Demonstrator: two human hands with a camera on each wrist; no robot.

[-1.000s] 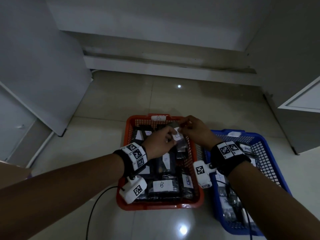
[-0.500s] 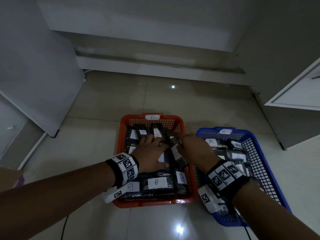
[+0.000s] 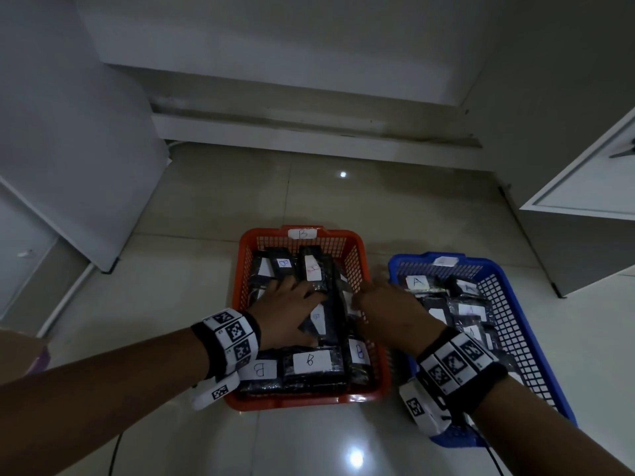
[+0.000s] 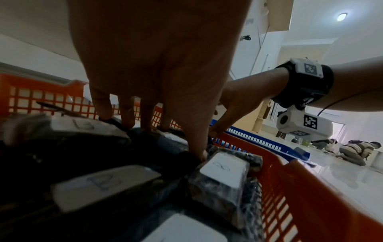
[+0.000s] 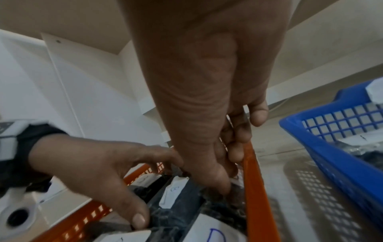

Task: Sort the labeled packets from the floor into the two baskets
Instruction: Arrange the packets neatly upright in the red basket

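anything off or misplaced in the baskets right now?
Nothing misfiled: readable labels in the red basket say B, in the blue basket A. One packet at the red basket's far end lies tilted across its neighbours. Both hands, left and right, press on the B pile.

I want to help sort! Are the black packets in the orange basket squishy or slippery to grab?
Probably a bit of both. The black packets look wrapped in crinkly shiny film, so likely slippery. The left hand presses on them in the orange basket and they keep their block shape, so fairly firm.

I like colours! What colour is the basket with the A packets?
Blue: the blue basket shows best in the head view.
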